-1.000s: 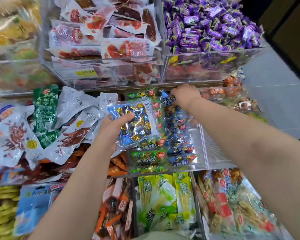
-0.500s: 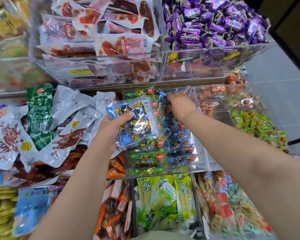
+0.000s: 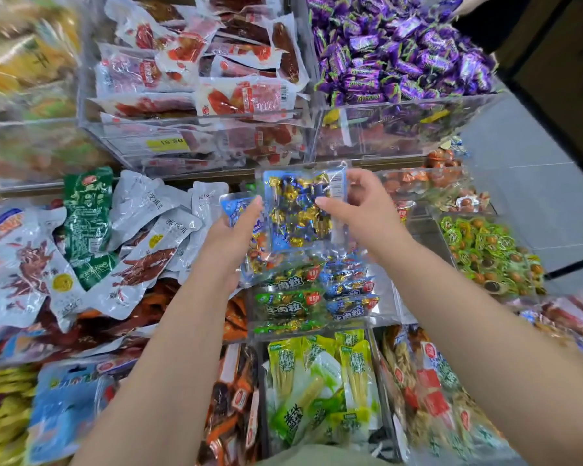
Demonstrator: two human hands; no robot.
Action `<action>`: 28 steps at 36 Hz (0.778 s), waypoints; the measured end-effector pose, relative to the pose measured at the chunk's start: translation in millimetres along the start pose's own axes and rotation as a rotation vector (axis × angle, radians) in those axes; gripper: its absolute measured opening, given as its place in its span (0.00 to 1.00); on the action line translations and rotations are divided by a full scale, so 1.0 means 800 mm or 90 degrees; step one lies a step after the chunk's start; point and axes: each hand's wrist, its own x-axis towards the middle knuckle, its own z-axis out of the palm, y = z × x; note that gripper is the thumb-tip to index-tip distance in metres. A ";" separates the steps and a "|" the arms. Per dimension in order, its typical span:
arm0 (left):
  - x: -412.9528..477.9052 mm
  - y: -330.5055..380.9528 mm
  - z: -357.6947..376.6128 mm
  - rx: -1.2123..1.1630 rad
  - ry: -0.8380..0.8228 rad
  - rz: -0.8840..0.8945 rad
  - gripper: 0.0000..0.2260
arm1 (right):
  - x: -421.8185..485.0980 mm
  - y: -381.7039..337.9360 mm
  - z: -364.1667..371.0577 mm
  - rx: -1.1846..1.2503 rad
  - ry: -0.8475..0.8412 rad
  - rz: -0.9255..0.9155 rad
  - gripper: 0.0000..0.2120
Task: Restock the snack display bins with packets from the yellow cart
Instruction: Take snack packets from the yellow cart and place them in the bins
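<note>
The right hand (image 3: 360, 205) pinches a clear packet (image 3: 300, 210) by its right edge, thumb across the front and fingers curled behind. The packet is square and see-through, with blue print at the corners, a white barcode label in the upper corner nearest the right hand's fingers, and a jumble of gold and blue foil-wrapped sweets inside. It hangs between the two hands, tilted toward the camera. The left hand (image 3: 233, 233) grips a second packet (image 3: 241, 210) of the same sort, thumb on top, partly tucked under the first one. Just below both hands sits a clear bin (image 3: 389, 297) holding green packs (image 3: 286, 297) nearer the left hand and blue packs (image 3: 350, 290) nearer the right. Beyond the right hand lie heaped purple sweets (image 3: 398, 52); outward of the left hand lie white pouches (image 3: 148, 237)
</note>
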 end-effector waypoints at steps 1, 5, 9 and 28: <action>0.002 -0.001 0.000 0.003 0.017 -0.013 0.37 | -0.003 -0.001 -0.004 0.012 0.055 -0.043 0.21; -0.005 0.000 -0.004 -0.007 0.032 -0.062 0.32 | -0.024 -0.008 -0.007 -0.212 0.111 -0.417 0.14; -0.015 -0.001 -0.005 -0.171 -0.089 -0.065 0.30 | -0.042 0.008 0.008 -0.454 -0.021 -0.702 0.15; -0.015 -0.025 -0.001 -0.011 -0.147 0.117 0.18 | -0.021 0.005 -0.021 -0.573 -0.308 -0.193 0.45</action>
